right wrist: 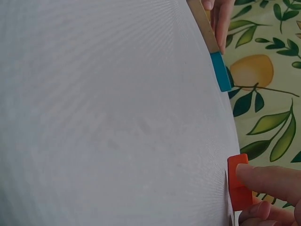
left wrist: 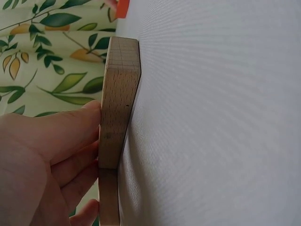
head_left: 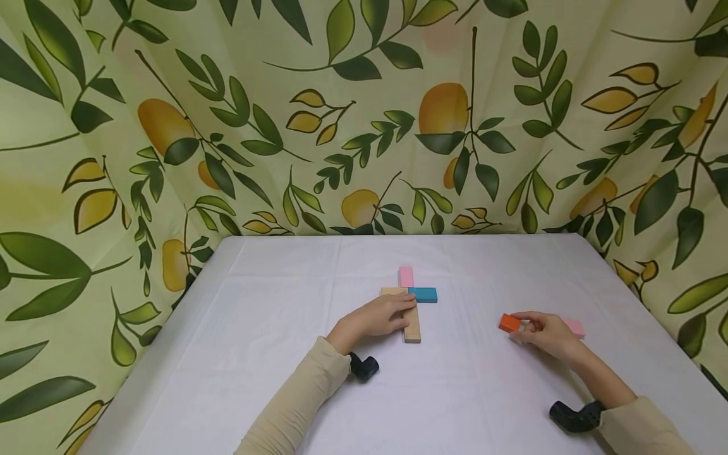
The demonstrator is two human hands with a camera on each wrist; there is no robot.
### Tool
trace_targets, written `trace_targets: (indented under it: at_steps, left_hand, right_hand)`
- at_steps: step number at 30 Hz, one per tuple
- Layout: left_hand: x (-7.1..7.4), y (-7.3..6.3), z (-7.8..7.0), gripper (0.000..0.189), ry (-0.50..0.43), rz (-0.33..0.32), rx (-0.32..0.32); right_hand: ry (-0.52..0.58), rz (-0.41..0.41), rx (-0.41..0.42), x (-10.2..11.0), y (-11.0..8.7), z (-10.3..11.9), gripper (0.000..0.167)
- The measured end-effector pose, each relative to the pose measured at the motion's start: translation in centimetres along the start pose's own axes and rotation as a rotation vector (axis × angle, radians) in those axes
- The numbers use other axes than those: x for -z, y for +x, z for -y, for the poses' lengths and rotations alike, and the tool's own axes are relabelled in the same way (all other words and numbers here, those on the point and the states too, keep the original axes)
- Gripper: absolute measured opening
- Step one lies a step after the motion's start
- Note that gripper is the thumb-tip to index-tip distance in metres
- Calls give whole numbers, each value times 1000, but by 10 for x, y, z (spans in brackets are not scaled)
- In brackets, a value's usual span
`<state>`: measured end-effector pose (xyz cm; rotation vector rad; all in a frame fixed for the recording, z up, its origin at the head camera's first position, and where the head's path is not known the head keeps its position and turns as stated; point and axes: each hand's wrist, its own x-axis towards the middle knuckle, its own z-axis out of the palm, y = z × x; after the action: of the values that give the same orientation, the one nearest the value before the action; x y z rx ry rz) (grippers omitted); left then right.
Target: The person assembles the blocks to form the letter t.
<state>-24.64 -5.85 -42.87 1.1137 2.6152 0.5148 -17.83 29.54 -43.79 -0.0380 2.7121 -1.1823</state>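
Cloth (head_left: 307, 158) printed with leaves and fruit hangs across the upper frame, behind a white-covered table (head_left: 256, 328). Just right of centre, the person's left hand (head_left: 378, 316) rests, loosely spread and gripping nothing, on a long wooden block (head_left: 412, 330). Above it lie another wooden block (head_left: 392, 291), a blue block (head_left: 423, 295) and a pink block (head_left: 406, 277), close together; whether a fingertip touches the blue one, I can't tell. Right of them, the right hand (head_left: 548, 335) is nearly closed, pinching an orange block (head_left: 509, 323) between thumb and fingers; I can't make out whether it touches the cloth below. A second pink piece (head_left: 574, 327) lies beside that hand, partly hidden, at centre right.
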Motion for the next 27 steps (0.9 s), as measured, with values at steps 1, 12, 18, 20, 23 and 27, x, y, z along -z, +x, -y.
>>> trace_targets:
  at_steps: [1,12,18,20,23,27]
  left_hand:
    - [0,0,0,50,-2,-2,-1]
    - [-1,1,1,50,16,-12,-13]
    - [-1,1,1,50,6,-3,-4]
    - [0,1,1,50,6,-2,-5]
    - [0,1,1,50,11,-2,-7]
    - [1,0,0,50,9,0,-6]
  right_hand:
    - [-1,-2,4,0,0,0,53]
    - [-4,-29,-3,-2,0,0,50]
    - [-1,-26,-10,-2,1,2,51]
    - [4,-24,-7,-2,1,3,51]
    - [18,-25,-3,-3,2,3,51]
    - [28,-29,-9,-3,3,4,51]
